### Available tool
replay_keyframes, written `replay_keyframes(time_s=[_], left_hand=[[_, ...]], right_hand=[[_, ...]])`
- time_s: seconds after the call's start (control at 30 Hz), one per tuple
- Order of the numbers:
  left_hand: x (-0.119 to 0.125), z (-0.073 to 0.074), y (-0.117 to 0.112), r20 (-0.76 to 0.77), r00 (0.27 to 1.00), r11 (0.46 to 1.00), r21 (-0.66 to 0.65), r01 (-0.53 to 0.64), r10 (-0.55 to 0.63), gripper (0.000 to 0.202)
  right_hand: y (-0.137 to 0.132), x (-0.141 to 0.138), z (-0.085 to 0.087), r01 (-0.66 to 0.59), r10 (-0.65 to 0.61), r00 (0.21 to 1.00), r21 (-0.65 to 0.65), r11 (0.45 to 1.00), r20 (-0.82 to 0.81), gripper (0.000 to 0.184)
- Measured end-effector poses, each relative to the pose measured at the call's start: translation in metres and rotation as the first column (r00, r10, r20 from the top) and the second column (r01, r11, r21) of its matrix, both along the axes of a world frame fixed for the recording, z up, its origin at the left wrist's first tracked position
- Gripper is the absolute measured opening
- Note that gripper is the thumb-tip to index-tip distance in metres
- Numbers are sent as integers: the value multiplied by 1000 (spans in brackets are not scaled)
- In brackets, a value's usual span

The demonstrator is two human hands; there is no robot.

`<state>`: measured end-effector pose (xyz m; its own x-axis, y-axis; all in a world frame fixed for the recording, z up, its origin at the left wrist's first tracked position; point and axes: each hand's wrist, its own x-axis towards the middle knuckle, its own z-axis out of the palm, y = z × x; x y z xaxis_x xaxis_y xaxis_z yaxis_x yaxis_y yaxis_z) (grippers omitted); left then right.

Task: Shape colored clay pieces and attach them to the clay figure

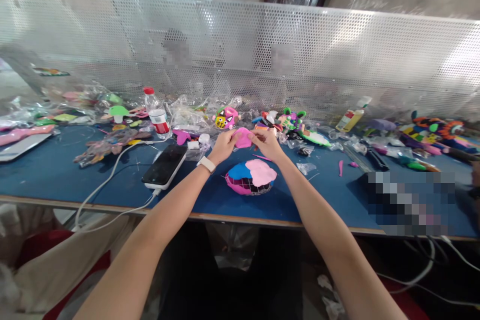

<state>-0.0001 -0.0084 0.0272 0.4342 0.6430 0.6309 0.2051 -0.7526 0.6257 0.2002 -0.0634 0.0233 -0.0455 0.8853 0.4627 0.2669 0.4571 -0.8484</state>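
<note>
Both my hands pinch a flat, bright pink piece of modelling clay (243,138) above the blue table. My left hand (225,144), with a pale band on its wrist, grips its left edge. The opposite edge is between the fingers of my right hand (266,141). Nearer to me lies a rounded wire-mesh form (258,187), partly covered with blue, light pink and magenta clay; bare mesh shows at its front. Behind my hands sits a pink figure with a yellow cat-like face (226,118). A thin magenta stick (262,157) lies just below my right hand.
Left of my arms are a phone on a charging cable (165,166) and a red-capped bottle (156,114). Plastic bags and clay figures line the perforated metal screen (232,50). A yellow-liquid bottle (352,115) stands at right, with a pink clay tool (340,168) nearer.
</note>
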Motion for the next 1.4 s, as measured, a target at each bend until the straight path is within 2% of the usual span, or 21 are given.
replay_keyframes(time_s=[0.13,0.23,0.37,0.63,0.8,1.03,1.27,1.4], left_hand=[[0,-2,-1,16,1000,1000,-9,-2,2,55],[3,-5,-1,92,993,987,-136,87,-75,52],[4,-6,-1,141,975,931,-299,208,-172,53],[3,-1,-7,21,982,962,-201,186,-186,49],[5,-6,-7,61,973,940,-253,231,-223,50],[5,-7,-5,37,964,927,-268,264,-264,50],[7,-8,-7,159,942,863,-380,334,-295,50],[7,-8,-6,180,932,829,-427,361,-314,48]], right_hand=[[1,-2,-3,-13,12,999,-26,1000,-44,50],[0,-1,0,32,-32,994,6,999,-106,47],[-2,0,5,61,-56,986,27,998,-155,45],[-1,-6,2,13,-13,993,2,1000,-115,48],[-1,-5,2,75,-72,994,35,997,-80,49],[-1,-3,1,81,-80,996,42,996,-32,47],[-2,-4,2,141,-133,987,97,985,-85,48],[-3,-4,4,103,-97,992,65,993,-87,46]])
